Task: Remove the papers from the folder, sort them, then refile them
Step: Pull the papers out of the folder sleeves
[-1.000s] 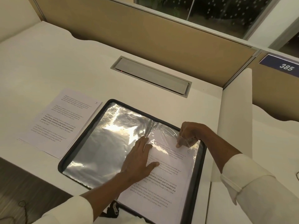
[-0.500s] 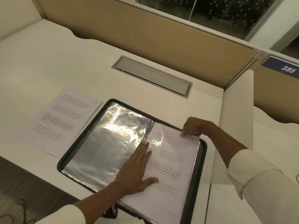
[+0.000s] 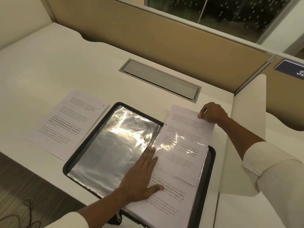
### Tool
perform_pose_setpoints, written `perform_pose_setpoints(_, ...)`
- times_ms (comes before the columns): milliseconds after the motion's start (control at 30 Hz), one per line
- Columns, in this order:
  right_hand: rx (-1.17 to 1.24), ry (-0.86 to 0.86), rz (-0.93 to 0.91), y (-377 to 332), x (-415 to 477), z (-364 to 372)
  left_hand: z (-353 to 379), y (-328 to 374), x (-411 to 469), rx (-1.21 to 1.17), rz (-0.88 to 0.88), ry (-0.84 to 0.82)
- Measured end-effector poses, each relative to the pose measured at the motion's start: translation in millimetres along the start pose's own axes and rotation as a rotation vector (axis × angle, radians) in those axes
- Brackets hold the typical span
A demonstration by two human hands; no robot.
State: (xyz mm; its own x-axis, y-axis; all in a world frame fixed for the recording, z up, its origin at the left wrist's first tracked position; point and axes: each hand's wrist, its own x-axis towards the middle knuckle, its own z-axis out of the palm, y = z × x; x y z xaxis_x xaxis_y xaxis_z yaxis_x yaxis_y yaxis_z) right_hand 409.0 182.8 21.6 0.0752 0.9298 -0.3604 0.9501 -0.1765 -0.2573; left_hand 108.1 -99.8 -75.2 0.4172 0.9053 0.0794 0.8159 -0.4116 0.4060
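sheet [image 3: 185, 132] in pinch of right hand [image 3: 213, 113], flat left hand [image 3: 139, 178] on folder [image 3: 107, 153] beside it

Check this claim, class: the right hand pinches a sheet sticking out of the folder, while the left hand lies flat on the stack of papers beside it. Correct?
No. The head view shows the left hand lying flat on the open folder itself, not on the stack of papers beside it. The right hand does pinch the sheet.

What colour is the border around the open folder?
Black; the folder's border shows best in the head view.
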Motion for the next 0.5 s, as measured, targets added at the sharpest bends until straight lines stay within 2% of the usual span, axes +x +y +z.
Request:
perform_pose_setpoints(200,0.117,0.191,0.059,0.4,17.2,-32.6,-1.3,1.7,-0.1,0.022,-0.006,-0.029)
perform_pose_setpoints(400,0.202,0.378,-0.018,-4.8,15.4,-63.9,-0.8,1.5,-0.3,0.026,-0.004,-0.038)
perform_pose_setpoints(500,0.255,0.505,-0.115,-10.5,7.2,-78.7,0.3,1.2,-0.4,0.042,-0.005,-0.049)
